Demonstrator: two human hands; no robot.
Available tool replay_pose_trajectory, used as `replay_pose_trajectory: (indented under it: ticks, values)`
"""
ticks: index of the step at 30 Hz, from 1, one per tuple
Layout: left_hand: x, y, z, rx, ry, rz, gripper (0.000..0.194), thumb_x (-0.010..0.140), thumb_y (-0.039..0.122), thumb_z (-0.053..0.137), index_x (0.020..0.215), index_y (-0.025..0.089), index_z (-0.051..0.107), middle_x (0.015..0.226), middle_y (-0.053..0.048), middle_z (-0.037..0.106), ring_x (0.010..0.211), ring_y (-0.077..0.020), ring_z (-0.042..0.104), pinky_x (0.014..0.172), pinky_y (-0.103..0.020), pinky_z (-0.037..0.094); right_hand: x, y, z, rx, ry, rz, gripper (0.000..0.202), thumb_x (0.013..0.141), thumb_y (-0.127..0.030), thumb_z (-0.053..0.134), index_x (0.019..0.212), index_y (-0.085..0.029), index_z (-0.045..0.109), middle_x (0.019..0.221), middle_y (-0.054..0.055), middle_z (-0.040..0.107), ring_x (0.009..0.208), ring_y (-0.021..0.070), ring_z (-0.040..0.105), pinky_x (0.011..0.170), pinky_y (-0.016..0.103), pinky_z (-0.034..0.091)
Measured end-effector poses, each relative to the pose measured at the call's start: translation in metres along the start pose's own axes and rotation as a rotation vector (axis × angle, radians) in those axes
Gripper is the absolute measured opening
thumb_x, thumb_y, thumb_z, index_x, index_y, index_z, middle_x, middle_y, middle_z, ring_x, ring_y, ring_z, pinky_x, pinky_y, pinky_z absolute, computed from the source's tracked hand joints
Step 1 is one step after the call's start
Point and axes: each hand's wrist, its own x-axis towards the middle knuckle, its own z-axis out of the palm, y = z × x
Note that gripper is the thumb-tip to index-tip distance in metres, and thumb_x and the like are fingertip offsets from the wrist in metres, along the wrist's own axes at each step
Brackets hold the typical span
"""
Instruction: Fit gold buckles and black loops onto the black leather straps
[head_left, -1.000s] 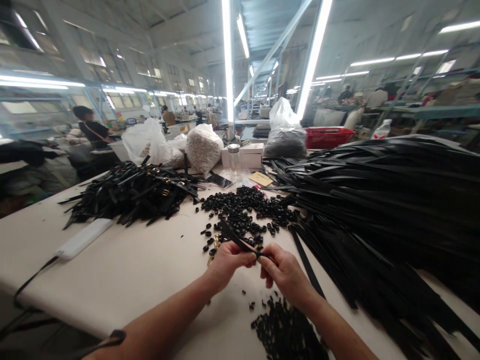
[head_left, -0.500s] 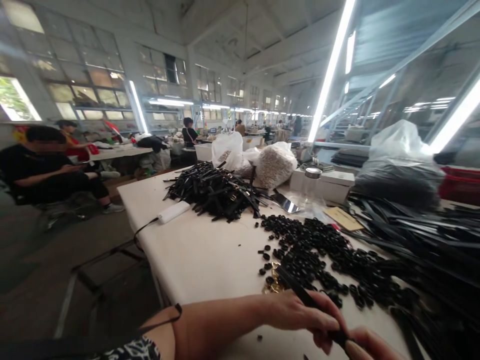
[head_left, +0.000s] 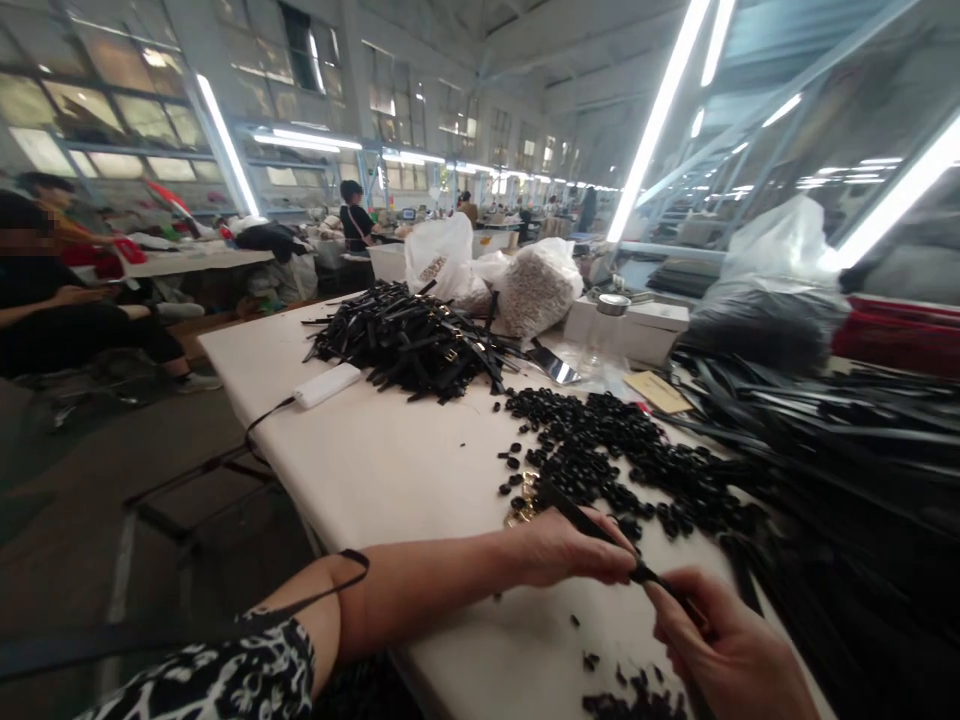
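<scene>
A black strap (head_left: 576, 516) runs between my two hands above the pale tabletop (head_left: 420, 470). My left hand (head_left: 566, 548) is closed around it, with the thumb stretched along its length. Fingers bent, my right hand (head_left: 709, 625) pinches the strap farther down, close to the left fingertips. Just beyond the left hand lie gold-coloured buckles (head_left: 527, 492). Spread behind them is a pile of small black loops (head_left: 592, 440). Small black scraps (head_left: 634, 695) lie near the table's front edge, below my hands.
A heap of black buckled straps (head_left: 405, 340) and a white power bank (head_left: 328, 385) with a cable are at left. Long black strips (head_left: 817, 440) cover the right side. Filled plastic bags (head_left: 536, 290), a jar (head_left: 606, 335) and a phone (head_left: 553, 362) stand or lie behind. A seated person (head_left: 60, 290) is at far left.
The view has tilted down and shifted right, bringing the scraps into sight. My right hand has come more fully into view, still on the strap beside my left hand.
</scene>
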Motion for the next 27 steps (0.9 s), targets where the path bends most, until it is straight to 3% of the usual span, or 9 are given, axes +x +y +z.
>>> replay_pose_trajectory:
  ticks: [5, 9, 21, 27]
  values:
    - [-0.005, 0.003, 0.010, 0.064, 0.072, 0.121, 0.030, 0.054, 0.027, 0.085, 0.073, 0.012, 0.068, 0.062, -0.001, 0.061, 0.057, -0.0103, 0.052, 0.058, -0.023, 0.041, 0.004, 0.002, 0.001, -0.084, 0.031, -0.039, 0.025, 0.082, -0.046, 0.054, 0.073, -0.024, 0.050, 0.051, -0.002, 0.056, 0.042, 0.0151, 0.053, 0.042, 0.025, 0.043]
    - [-0.006, 0.004, 0.012, 0.138, 0.114, 0.191, 0.025, 0.058, 0.026, 0.083, 0.073, 0.013, 0.067, 0.058, 0.000, 0.058, 0.056, -0.0104, 0.049, 0.056, -0.023, 0.037, 0.003, 0.006, 0.005, 0.047, -0.009, -0.065, 0.022, 0.087, -0.043, 0.052, 0.079, -0.023, 0.049, 0.058, -0.003, 0.059, 0.044, 0.0135, 0.057, 0.044, 0.024, 0.046]
    - [-0.008, 0.002, 0.014, 0.248, 0.107, 0.181, 0.024, 0.066, 0.030, 0.079, 0.077, 0.013, 0.066, 0.062, 0.000, 0.060, 0.058, -0.0109, 0.052, 0.057, -0.022, 0.041, 0.003, 0.008, 0.006, 0.172, -0.026, -0.079, 0.013, 0.087, -0.031, 0.053, 0.081, -0.020, 0.050, 0.059, -0.004, 0.060, 0.042, 0.0100, 0.057, 0.040, 0.019, 0.042]
    - [-0.009, -0.002, 0.015, 0.144, 0.076, 0.102, 0.032, 0.073, 0.037, 0.075, 0.094, 0.013, 0.069, 0.070, -0.003, 0.065, 0.061, -0.0105, 0.057, 0.055, -0.020, 0.042, 0.004, 0.005, 0.004, 0.287, -0.034, -0.065, 0.014, 0.085, -0.032, 0.054, 0.080, -0.020, 0.050, 0.058, -0.004, 0.060, 0.042, 0.0096, 0.055, 0.040, 0.019, 0.042]
